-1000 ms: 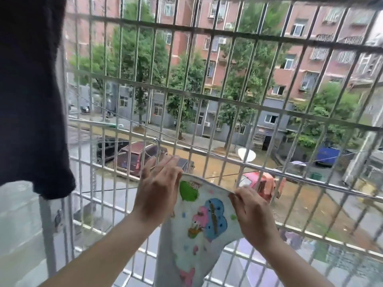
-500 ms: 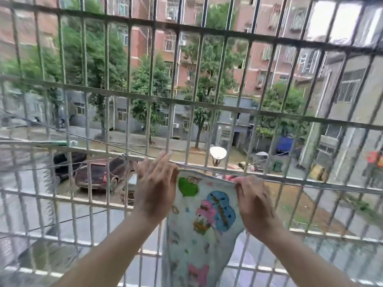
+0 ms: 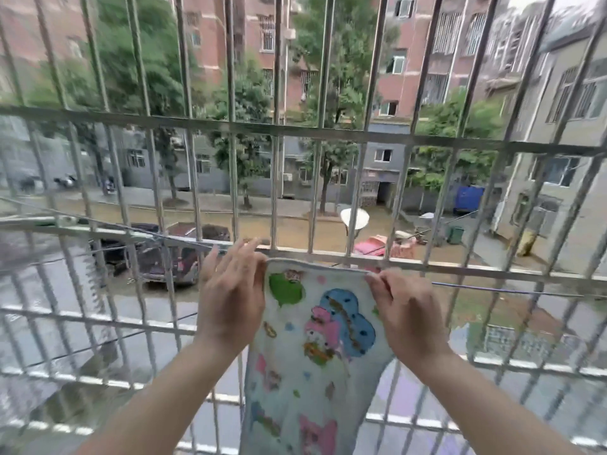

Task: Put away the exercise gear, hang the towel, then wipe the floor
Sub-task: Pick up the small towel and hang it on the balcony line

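Two hands: I'm straightening the top edge of the white cartoon-printed cloth towel (image 3: pixel 312 356) between the fingers (image 3: pixel 377 285), left hand (image 3: pixel 230 300) flat against it, right hand (image 3: pixel 407 310) pinching its corner; hanging is finishing.

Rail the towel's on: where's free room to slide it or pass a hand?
Free: the rail right of the right hand, bare to the frame edge, and the bar gaps above it. Crowded: left of the left hand, where cords cross the rail. The towel fills the stretch between the hands.
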Demonstrator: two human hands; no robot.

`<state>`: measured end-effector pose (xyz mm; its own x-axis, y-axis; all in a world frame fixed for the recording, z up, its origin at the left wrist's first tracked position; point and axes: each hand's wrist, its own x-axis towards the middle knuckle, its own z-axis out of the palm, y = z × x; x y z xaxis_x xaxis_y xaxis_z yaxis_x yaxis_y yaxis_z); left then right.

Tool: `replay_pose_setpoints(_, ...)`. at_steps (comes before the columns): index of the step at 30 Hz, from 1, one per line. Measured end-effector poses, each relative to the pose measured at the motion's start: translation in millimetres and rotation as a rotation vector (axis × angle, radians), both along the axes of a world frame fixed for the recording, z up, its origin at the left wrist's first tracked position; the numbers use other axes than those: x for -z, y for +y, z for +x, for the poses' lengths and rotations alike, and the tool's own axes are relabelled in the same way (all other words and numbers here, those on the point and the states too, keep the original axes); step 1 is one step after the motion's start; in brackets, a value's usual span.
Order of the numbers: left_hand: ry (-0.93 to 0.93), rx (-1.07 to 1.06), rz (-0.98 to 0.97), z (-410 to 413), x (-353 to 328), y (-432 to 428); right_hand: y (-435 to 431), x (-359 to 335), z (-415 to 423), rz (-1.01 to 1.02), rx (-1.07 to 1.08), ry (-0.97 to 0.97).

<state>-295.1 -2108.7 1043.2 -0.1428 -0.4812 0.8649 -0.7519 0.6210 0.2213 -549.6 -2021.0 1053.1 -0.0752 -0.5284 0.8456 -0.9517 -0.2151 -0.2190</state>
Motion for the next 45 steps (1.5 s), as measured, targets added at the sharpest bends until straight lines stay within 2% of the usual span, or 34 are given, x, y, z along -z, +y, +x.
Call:
replay_pose_setpoints(4,0.015,-0.031,-0.002,-18.0,-16.8,-18.0,-28.6,-18.3,-25.7,0.002,-0.138,0.039)
replay_pose_setpoints(10,0.049,-0.103,0.062,-6.3,-44.1,-47.1,-70.3,-57.6,-46.1,-0.003,-0.285,0.301)
replay_pose_setpoints(14,0.068,-0.123,0.067,0.2,-57.5,-62.7,-89.2,-72.4,-44.1,-0.008,-0.248,0.513)
replay_pose_setpoints(19,0.076,-0.071,0.083,3.7,-72.8,-87.4,-103.8,-81.8,-39.1,0.017,-0.124,0.587)
replay_pose_setpoints(25,0.110,-0.045,0.019,-4.0,-100.5,-121.0,-117.8,-107.5,-26.7,-0.120,0.124,0.416)
replay_pose_setpoints(30,0.029,-0.047,0.143,-17.6,-116.3,-139.3,-145.5,-120.4,-21.7,0.020,0.147,-0.018)
replay_pose_setpoints(33,-0.020,-0.060,0.237,-25.8,-110.8,-144.2,-166.8,-109.2,-26.8,0.138,0.150,-0.172)
replay_pose_setpoints(37,-0.187,-0.099,0.261,-34.7,-82.2,-169.5,-187.3,-72.5,-36.9,0.298,0.178,-0.238)
replay_pose_setpoints(42,-0.348,-0.203,0.269,-40.5,-33.9,-193.6,-192.9,-35.9,-42.8,0.346,0.241,-0.111)
replay_pose_setpoints(45,-0.400,-0.194,0.340,-42.5,-15.9,-193.2,-195.4,-18.0,-44.2,0.404,0.242,-0.092)
